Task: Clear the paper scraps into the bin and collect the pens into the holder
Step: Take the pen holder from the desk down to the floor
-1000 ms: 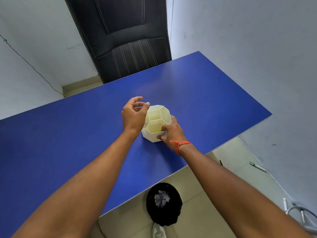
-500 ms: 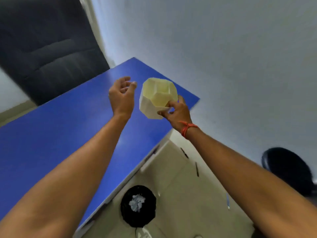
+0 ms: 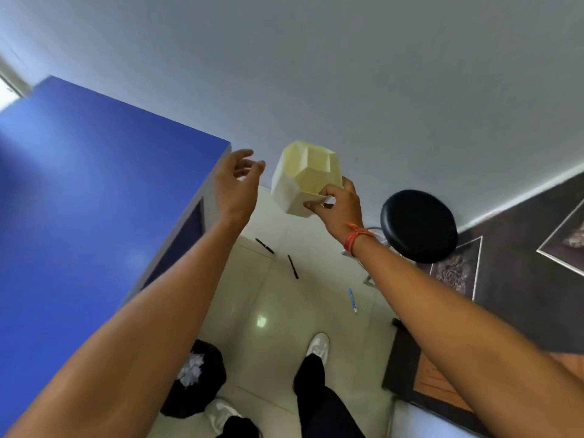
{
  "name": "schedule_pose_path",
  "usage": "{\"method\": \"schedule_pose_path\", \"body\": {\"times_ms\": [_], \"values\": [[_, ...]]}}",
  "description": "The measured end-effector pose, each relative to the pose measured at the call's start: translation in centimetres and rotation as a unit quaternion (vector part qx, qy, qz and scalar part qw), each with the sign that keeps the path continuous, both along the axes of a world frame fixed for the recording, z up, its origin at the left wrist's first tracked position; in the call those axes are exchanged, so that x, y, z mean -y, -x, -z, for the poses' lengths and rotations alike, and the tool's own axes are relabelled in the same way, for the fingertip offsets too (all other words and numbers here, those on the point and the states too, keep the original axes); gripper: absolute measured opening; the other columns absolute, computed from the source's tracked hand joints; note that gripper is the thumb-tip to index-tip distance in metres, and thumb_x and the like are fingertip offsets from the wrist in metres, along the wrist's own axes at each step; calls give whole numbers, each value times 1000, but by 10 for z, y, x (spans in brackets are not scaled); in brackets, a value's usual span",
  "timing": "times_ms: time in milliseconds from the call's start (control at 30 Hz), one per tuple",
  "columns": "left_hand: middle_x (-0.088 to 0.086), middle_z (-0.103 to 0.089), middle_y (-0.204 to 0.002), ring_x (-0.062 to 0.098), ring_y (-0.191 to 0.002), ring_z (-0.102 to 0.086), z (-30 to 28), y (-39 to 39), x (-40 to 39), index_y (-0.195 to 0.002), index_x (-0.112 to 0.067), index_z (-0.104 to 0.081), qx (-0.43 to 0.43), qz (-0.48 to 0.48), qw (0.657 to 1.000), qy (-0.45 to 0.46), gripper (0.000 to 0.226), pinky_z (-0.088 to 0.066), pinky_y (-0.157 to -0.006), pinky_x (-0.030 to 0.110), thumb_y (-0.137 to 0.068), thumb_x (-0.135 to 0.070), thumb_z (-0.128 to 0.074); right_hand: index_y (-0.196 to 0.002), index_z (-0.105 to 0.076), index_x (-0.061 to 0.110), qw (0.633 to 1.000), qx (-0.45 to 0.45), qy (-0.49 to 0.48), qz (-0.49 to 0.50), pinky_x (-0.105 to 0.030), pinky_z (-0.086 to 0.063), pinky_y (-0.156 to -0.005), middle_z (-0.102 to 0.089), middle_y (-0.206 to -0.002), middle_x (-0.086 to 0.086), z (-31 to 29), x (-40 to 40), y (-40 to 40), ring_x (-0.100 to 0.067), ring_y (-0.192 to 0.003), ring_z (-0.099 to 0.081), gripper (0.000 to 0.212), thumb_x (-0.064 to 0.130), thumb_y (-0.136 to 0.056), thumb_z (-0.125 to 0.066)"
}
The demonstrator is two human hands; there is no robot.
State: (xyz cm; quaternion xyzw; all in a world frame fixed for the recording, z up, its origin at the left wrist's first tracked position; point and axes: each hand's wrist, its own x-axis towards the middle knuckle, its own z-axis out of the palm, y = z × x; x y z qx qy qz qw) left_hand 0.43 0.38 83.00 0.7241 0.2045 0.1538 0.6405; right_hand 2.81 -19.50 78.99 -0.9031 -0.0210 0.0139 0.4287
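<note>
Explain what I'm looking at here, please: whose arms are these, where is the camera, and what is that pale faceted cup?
There is no machine here: a person wears a wide-angle camera on the head, so the view looks down along their own arms. The right hand has a grip on a pale pen holder, lifted in the air beside the blue table. The left hand is open next to it and holds nothing. On the tiled floor lie two black pens and one blue pen, not yet collected. The black bin by the person's feet already has paper scraps in it. A black round stool stands to the right.
</note>
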Motion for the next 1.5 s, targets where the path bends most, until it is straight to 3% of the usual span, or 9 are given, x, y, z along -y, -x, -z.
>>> {"method": "schedule_pose_path", "body": {"times_ms": [233,400,533,733,967,1167,1300,1400,1500], "values": [[0,-73,-96,13,-93,-68,188,-56,86,-112,-22,-69,-109,16,994,12,31,-59,-89,40,-82,-30,-70,-74,-62,8,997,-76,24,24,-29,-50,-89,-48,-127,-9,182,90,-56,-18,-102,-50,25,21,-72,-83],[-10,-68,-86,3,-82,-64,345,-97,113,-115,-17,-70,-141,49,989,-10,31,-57,-83,29,-85,-24,-71,-70,-63,13,995,-76,44,52,-34,-53,-92,-48,-129,-9,345,123,-79,-23,-109,-56,27,29,-70,-84],[-10,-67,-85,-2,-78,-62,530,-142,124,-113,-19,-71,-159,72,984,-41,26,-49,-72,14,-88,-25,-70,-75,-67,7,995,-69,64,30,-26,-48,-93,-44,-137,-13,523,137,-107,3,-101,-37,21,21,-74,-81],[-5,-69,-88,7,-82,-66,729,-188,121,-115,-18,-70,-181,115,972,-94,30,-49,-71,16,-87,-27,-68,-74,-66,7,996,-44,73,-2,-41,-55,-91,-43,-139,-9,736,138,-139,-19,-96,-57,22,22,-70,-82],[5,-74,-91,13,-81,-69,803,-248,94,-114,-16,-71,-146,178,961,-152,30,-57,-73,24,-86,-27,-69,-71,-67,7,994,13,79,-73,-18,-45,-88,-42,-144,-10,814,144,-144,-13,-99,-54,20,21,-72,-81],[6,-74,-86,13,-69,-67,809,-284,65,-110,-14,-72,-88,181,962,-182,31,-52,-62,23,-80,-21,-70,-116,-64,19,980,120,145,-68,-39,-25,-118,-14,-157,-23,797,129,-128,-34,-147,-19,58,50,-70,-79],[9,-76,-97,26,-87,-74,809,-281,47,-110,-19,-72,-110,180,948,-238,33,-63,-70,35,-81,-7,-58,-98,-71,6,938,271,123,-179,-44,-51,-86,-64,-107,-16,788,98,-109,-31,-97,-60,32,31,-80,-76],[10,-67,-118,27,-106,-65,821,-255,33,-124,-17,-64,-176,255,887,-342,47,-58,-86,37,-82,2,-58,-99,-65,11,951,38,198,-233,-40,-55,-71,-68,-92,-7,804,70,-96,-27,-81,-64,30,38,-85,-67],[13,-44,-141,32,-129,-43,843,-224,19,-142,-20,-46,-240,390,716,-526,65,-45,-103,46,-79,-8,-62,-102,-57,13,926,-39,307,-215,-35,-46,-74,-64,-99,-9,830,57,-95,-30,-90,-62,31,42,-90,-56]]}}
